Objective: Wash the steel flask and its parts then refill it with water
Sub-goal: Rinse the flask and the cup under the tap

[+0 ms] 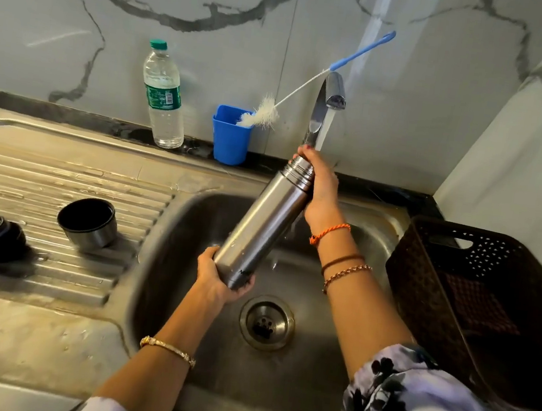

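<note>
No legible text anywhere.

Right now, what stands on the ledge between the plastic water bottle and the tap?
In the head view, a blue cup stands between the water bottle and the tap, with a bottle brush leaning out of it.

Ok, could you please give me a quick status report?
Left hand grips flask base, right hand its neck. Tap running. Nothing blocking.
</note>
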